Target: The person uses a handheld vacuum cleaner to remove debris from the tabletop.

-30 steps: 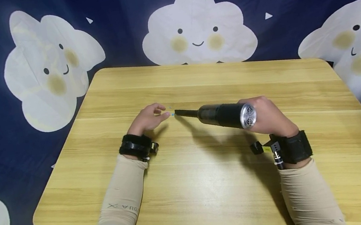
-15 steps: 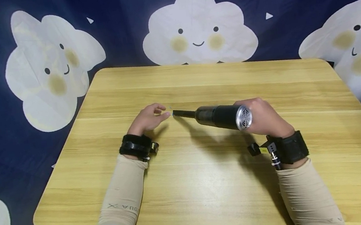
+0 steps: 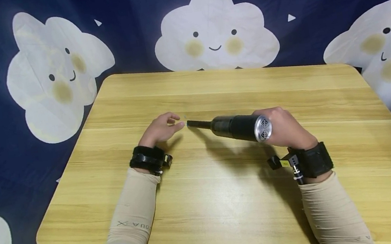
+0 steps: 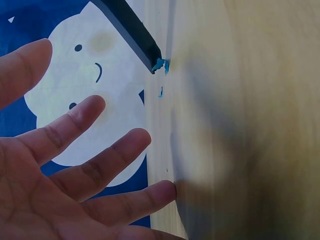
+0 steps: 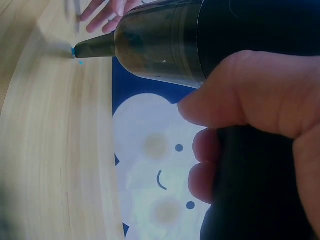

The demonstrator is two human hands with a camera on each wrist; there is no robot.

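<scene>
My right hand [image 3: 284, 126] grips a black handheld vacuum cleaner [image 3: 243, 128] with a clear dust cup [image 5: 155, 42] and a silver vented end. Its narrow nozzle [image 4: 132, 32] points left and down, with the tip close over the tabletop. Small blue scraps [image 4: 159, 64] sit right at the nozzle mouth, and another blue bit [image 4: 160, 92] lies slightly apart on the wood. Just left of the tip is my left hand [image 3: 162, 127], fingers spread and loosely bent, holding nothing. In the left wrist view its little finger overlaps the tabletop.
The wood-grain table [image 3: 207, 203] has rounded corners. Behind it hangs a dark blue cloth [image 3: 130, 31] with smiling clouds. A black camera strap [image 3: 148, 158] wraps the left wrist, and another strap [image 3: 311, 160] wraps the right.
The right hand has shifted the vacuum cleaner slightly left, bringing its nozzle over the blue scraps that showed beside the tip earlier. The left hand has stayed in place.
</scene>
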